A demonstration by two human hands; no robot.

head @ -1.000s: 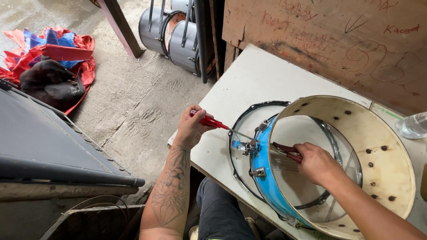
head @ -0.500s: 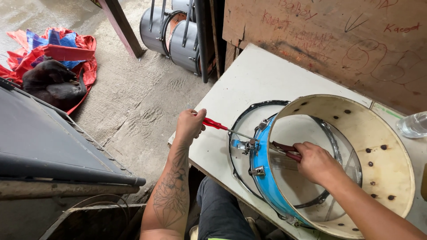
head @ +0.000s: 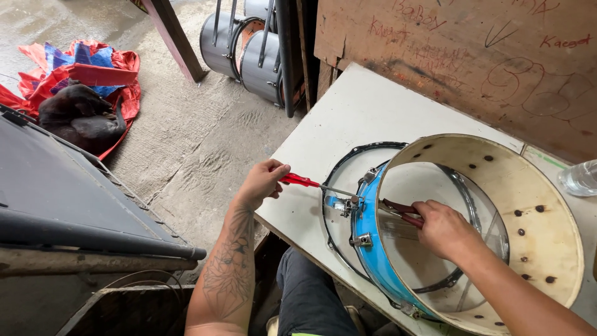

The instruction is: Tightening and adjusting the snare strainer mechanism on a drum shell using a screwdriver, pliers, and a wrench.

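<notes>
left hand [head: 261, 182] – fist on red screwdriver [head: 300, 180], tip at blue drum [head: 373, 249] lug | right hand [head: 443, 229] – clasping pliers [head: 398, 210] inside shell

free: white tabletop [head: 348, 118] left of drum shell [head: 547, 249] | blocked: wooden board [head: 472, 56] behind, water bottle [head: 579, 177] right

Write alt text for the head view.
A left hand drives a red-handled screwdriver into a lug on a blue-sided, open wooden drum shell tilted on a white table. The right hand holds dark-handled pliers inside it.
</notes>
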